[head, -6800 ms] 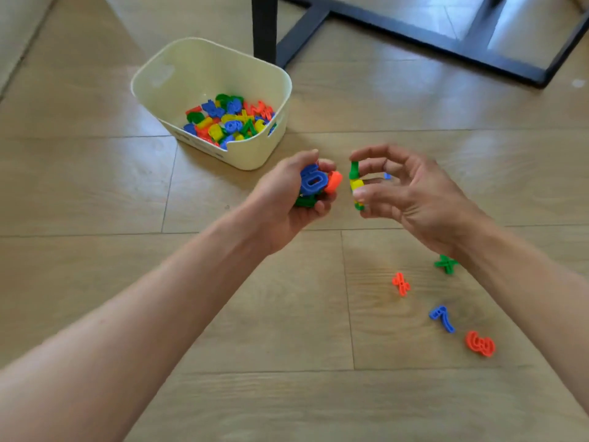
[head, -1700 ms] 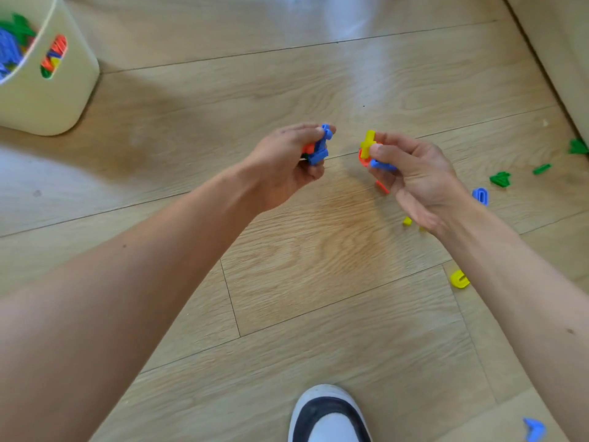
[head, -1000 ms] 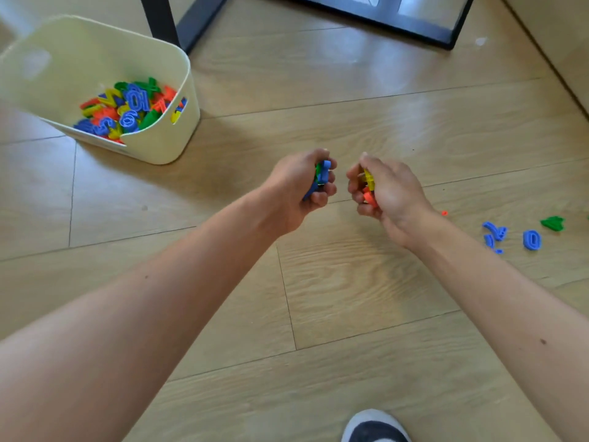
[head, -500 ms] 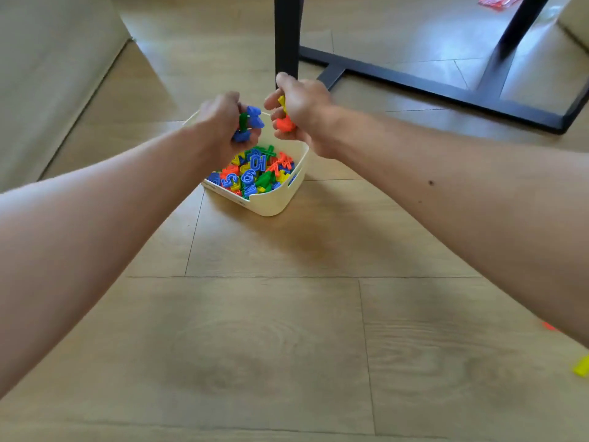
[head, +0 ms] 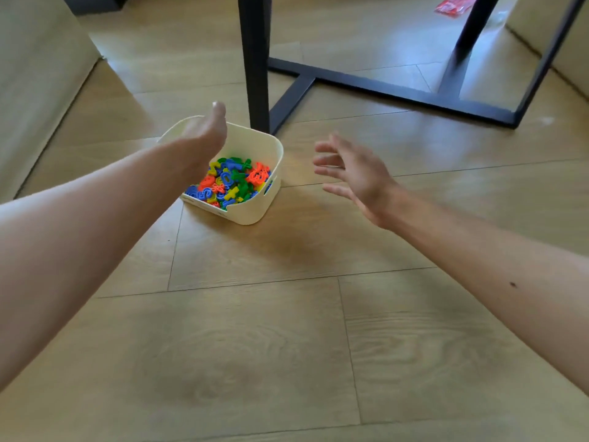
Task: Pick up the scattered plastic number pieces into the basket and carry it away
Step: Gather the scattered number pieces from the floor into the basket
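Pale wood-grain plank floor (head: 287,346) carries a rounded cream plastic basket (head: 251,215) heaped with glossy number pieces (head: 232,183). The left hand (head: 204,132) is over the basket and the right hand (head: 353,173) just right of it. Both clutched pieces a moment ago and now spread empty. A black metal frame (head: 255,59) stands behind the basket.
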The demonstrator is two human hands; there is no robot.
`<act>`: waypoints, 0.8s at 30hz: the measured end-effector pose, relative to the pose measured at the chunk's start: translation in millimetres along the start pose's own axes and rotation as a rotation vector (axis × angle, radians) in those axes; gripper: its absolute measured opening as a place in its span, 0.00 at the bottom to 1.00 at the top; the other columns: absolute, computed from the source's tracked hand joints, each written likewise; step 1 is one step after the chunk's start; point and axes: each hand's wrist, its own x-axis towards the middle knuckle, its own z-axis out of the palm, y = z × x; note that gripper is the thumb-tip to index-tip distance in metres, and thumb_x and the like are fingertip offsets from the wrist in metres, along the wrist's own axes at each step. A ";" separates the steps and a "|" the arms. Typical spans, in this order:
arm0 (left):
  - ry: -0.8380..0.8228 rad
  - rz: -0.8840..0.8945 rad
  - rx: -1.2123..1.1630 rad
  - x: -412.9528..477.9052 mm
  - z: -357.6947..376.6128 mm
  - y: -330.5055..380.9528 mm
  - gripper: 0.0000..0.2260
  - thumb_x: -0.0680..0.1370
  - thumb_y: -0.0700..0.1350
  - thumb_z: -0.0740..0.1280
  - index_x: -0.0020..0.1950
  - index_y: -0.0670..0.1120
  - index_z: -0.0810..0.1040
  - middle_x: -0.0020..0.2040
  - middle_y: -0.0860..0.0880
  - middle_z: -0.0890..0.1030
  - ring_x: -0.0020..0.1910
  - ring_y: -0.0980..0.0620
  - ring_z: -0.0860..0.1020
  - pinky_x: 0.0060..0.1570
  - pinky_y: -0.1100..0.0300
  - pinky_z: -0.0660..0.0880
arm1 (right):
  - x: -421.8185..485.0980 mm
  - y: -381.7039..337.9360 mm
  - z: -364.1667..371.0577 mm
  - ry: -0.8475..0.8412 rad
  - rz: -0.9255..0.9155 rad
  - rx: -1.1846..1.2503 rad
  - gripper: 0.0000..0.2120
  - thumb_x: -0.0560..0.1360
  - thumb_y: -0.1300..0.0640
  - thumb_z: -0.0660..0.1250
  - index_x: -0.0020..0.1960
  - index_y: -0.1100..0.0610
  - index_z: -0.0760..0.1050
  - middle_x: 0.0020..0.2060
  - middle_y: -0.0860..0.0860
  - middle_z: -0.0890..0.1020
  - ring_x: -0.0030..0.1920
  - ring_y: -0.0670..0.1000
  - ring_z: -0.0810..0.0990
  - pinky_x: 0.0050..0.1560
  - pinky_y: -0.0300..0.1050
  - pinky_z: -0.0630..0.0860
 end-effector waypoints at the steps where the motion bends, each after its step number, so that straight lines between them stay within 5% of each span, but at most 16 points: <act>1: 0.058 0.060 0.039 -4.7 7.5 3.7 0.30 0.79 0.64 0.51 0.71 0.44 0.69 0.67 0.44 0.73 0.65 0.42 0.70 0.66 0.50 0.65 | -16.4 10.3 -19.0 0.028 -0.001 0.002 0.21 0.83 0.43 0.53 0.64 0.55 0.76 0.61 0.55 0.79 0.61 0.51 0.79 0.65 0.56 0.75; 4: 0.118 0.348 0.060 -42.0 40.1 17.9 0.19 0.78 0.60 0.57 0.60 0.50 0.75 0.50 0.50 0.77 0.49 0.50 0.74 0.49 0.58 0.69 | -67.7 35.3 -78.1 0.168 0.025 0.088 0.18 0.83 0.46 0.55 0.59 0.57 0.78 0.59 0.57 0.81 0.59 0.54 0.82 0.62 0.56 0.77; 7: -0.081 0.632 0.077 -111.3 104.9 22.4 0.10 0.77 0.57 0.62 0.52 0.54 0.78 0.39 0.60 0.75 0.38 0.64 0.73 0.35 0.67 0.65 | -136.0 54.3 -145.5 0.388 0.034 0.147 0.16 0.84 0.50 0.54 0.55 0.57 0.77 0.53 0.58 0.82 0.53 0.55 0.83 0.56 0.55 0.77; 12: -0.647 0.877 0.093 -227.5 211.6 -24.5 0.05 0.78 0.47 0.66 0.52 0.50 0.78 0.47 0.56 0.81 0.49 0.60 0.79 0.49 0.63 0.75 | -236.8 89.0 -219.8 0.663 0.016 0.169 0.14 0.84 0.54 0.54 0.55 0.59 0.76 0.50 0.57 0.81 0.51 0.57 0.82 0.53 0.53 0.77; 15: -0.824 0.978 0.294 -268.6 259.3 -67.7 0.10 0.77 0.48 0.68 0.58 0.48 0.78 0.57 0.51 0.79 0.56 0.54 0.76 0.57 0.60 0.71 | -278.5 113.3 -240.2 0.718 0.033 0.138 0.11 0.83 0.57 0.56 0.55 0.59 0.76 0.49 0.57 0.82 0.49 0.55 0.82 0.50 0.51 0.78; 19: -0.750 1.130 0.693 -272.0 306.4 -91.7 0.21 0.76 0.47 0.66 0.69 0.49 0.69 0.68 0.47 0.69 0.65 0.46 0.68 0.64 0.55 0.67 | -309.2 140.6 -251.4 0.786 0.159 -0.128 0.05 0.79 0.60 0.66 0.53 0.54 0.78 0.49 0.53 0.82 0.46 0.49 0.81 0.49 0.49 0.77; 24: -0.628 1.170 0.850 -262.0 340.5 -87.8 0.26 0.75 0.51 0.66 0.71 0.47 0.65 0.68 0.45 0.67 0.66 0.43 0.66 0.60 0.51 0.71 | -328.3 171.7 -244.8 0.610 0.382 -0.881 0.19 0.68 0.46 0.73 0.57 0.45 0.76 0.51 0.42 0.75 0.51 0.44 0.78 0.47 0.50 0.78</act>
